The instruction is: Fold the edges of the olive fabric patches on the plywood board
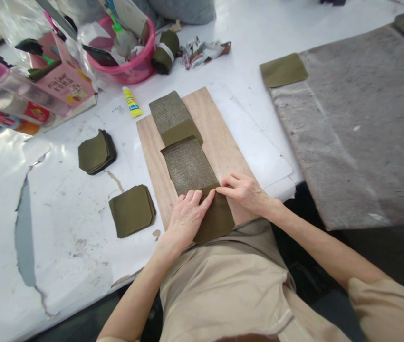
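On a wooden board (pixel 154 168) lie overlapping olive fabric pieces. The far piece (pixel 171 112) shows a grey textured face with an olive band. Nearer, a second textured piece (pixel 189 166) ends at an olive piece (pixel 216 218) by the board's front edge. My left hand (pixel 187 213) rests on that nearest piece, fingers spread along the seam. My right hand (pixel 242 192) has its fingers closed at the seam's right corner; what they hold, if anything, is too small to tell. Stacks of olive pieces (pixel 96 153) (pixel 131 211) lie left of the board.
A yellow tube (pixel 131 102) lies beyond the board. Behind it stand a pink basket (pixel 130 73), a pink box (pixel 67 81) and a rolled olive piece (pixel 165 52). At the right is a large grey sheet (pixel 362 118) with an olive piece (pixel 283 70) on its corner.
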A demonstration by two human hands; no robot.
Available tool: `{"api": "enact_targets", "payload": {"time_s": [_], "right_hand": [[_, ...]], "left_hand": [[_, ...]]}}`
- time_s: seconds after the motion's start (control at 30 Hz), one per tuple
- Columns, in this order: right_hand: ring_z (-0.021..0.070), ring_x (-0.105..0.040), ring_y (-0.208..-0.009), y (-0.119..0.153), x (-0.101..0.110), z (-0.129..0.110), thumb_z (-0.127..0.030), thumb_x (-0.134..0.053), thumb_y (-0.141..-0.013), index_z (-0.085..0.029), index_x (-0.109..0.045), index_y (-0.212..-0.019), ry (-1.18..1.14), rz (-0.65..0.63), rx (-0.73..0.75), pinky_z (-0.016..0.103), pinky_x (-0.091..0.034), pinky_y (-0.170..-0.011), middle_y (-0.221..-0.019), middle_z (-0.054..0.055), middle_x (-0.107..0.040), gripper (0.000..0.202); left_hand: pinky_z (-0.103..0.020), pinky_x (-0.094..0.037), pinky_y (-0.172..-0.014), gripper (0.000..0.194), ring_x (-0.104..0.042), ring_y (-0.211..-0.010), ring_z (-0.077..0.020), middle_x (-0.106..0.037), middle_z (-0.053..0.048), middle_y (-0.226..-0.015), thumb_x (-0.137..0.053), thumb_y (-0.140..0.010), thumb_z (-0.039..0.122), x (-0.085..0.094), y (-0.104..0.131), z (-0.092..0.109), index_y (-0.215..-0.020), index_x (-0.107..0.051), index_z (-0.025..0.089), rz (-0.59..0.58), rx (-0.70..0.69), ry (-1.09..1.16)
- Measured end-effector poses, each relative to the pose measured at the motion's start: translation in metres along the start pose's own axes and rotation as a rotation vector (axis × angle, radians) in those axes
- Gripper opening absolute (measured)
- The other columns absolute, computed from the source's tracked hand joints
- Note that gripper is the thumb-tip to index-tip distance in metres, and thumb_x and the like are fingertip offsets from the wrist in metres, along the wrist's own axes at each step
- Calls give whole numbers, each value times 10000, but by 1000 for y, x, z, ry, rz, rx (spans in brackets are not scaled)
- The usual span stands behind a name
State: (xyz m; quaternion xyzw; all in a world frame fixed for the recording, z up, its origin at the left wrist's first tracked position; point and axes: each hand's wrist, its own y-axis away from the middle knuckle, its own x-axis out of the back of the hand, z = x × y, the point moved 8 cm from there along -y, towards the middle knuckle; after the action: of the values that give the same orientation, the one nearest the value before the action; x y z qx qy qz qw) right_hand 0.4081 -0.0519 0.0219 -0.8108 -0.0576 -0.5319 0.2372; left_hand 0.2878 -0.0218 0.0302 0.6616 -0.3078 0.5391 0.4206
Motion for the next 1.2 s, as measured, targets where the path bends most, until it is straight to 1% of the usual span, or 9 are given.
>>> {"api": "enact_targets", "payload": {"time_s": [0.07, 0.2, 0.33, 0.5, 0.63, 0.8, 0.9, 1.03, 1.2], "right_hand": [[192, -501, -948, 2, 1, 3, -174, -467, -974, -168, -686, -1086, -48, 5, -31, 301, -478, -809, -963, 83, -603, 246], [189, -519, -943, 3, 4, 12, -185, -479, -971, -189, -692, -1094, -173, 61, -153, 310, -495, -819, -947, 71, -615, 245], [204, -531, -968, 1, 5, 13, -209, -498, -966, -181, -678, -1123, -206, 69, -187, 339, -504, -838, -956, 77, -633, 241], [201, -532, -957, 0, 3, 12, -214, -512, -960, -182, -693, -1081, -157, 57, -190, 319, -497, -833, -943, 72, -636, 220], [196, -520, -955, 2, 2, 6, -184, -492, -964, -197, -680, -1128, -59, 22, -134, 311, -484, -831, -971, 77, -626, 250], [205, -509, -956, 6, 5, 1, -191, -452, -980, -174, -666, -1153, 52, 1, -98, 318, -474, -842, -991, 93, -623, 275], [211, -511, -975, 9, 6, 4, -198, -464, -976, -192, -662, -1165, 46, 8, -142, 326, -475, -850, -1017, 93, -620, 274], [206, -522, -1017, 13, 5, 8, -170, -489, -962, -229, -627, -1249, -26, 45, -242, 315, -481, -854, -1065, 86, -616, 323], [227, -519, -1028, 14, -1, -2, -190, -530, -948, -273, -624, -1266, 89, 37, -214, 341, -457, -861, -1117, 87, -611, 342]], "left_hand": [[-329, -432, -779, 520, -513, -954, -210, -542, -77, -1051, -440, -950, 134, 0, 0, 0, -1455, -366, 231, 7, 4, -13], [-329, -430, -776, 522, -507, -950, -210, -536, -77, -1067, -448, -945, 131, -1, 0, 0, -1451, -368, 232, 31, 3, -41], [-331, -432, -779, 515, -508, -941, -203, -535, -75, -1060, -434, -943, 122, -1, 1, -1, -1441, -379, 241, 52, 9, -41], [-325, -429, -759, 522, -504, -929, -202, -536, -74, -1048, -423, -938, 109, 1, 0, 0, -1443, -377, 234, 52, 11, -57], [-326, -422, -752, 532, -502, -926, -201, -532, -73, -1036, -427, -936, 110, 2, -1, 1, -1447, -371, 249, 50, 13, -49], [-338, -420, -729, 544, -499, -929, -226, -520, -80, -1019, -455, -937, 133, 1, -3, 5, -1460, -356, 245, 42, -5, -78], [-341, -417, -721, 547, -502, -917, -230, -519, -80, -1008, -449, -942, 137, 1, -5, 6, -1465, -346, 261, 53, -1, -88], [-327, -418, -728, 542, -510, -914, -212, -534, -76, -1007, -449, -944, 137, 1, -6, 7, -1460, -351, 268, 67, 13, -89], [-343, -445, -781, 512, -528, -987, -221, -565, -101, -1098, -469, -939, 145, -5, 4, 3, -1438, -393, 228, 115, 34, -98]]}}
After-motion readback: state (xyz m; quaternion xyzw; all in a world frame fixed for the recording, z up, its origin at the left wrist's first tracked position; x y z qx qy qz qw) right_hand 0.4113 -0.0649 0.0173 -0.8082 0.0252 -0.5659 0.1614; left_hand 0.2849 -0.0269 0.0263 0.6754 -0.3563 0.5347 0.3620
